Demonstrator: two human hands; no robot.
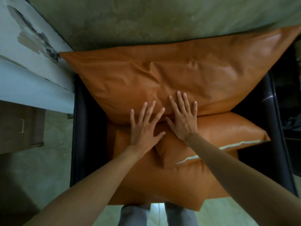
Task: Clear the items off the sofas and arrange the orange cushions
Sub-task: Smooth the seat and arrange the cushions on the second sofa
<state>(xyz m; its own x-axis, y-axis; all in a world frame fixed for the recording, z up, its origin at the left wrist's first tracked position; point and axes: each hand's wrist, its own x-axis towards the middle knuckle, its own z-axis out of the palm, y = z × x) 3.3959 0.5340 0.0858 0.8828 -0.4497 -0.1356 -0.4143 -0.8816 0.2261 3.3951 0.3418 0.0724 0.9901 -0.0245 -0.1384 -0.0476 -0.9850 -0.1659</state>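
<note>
A large orange cushion [171, 75] leans against the wall at the back of a dark single sofa [79, 128]. In front of it lies a smaller orange cushion [228, 129] with a white zip strip, on top of the wide orange seat cushion [146, 180]. My left hand [145, 126] lies flat with fingers spread across the lower edge of the big cushion. Beside it my right hand [182, 115] is pressed flat on the same cushion, fingers apart. Neither hand holds anything.
A pale wall panel [24, 62] with peeling paint stands to the left, with a brown wooden unit [17, 128] below it. The sofa's dark right arm [273, 144] borders a shadowed area. My grey trouser legs [156, 214] stand on the pale tiled floor at the sofa's front.
</note>
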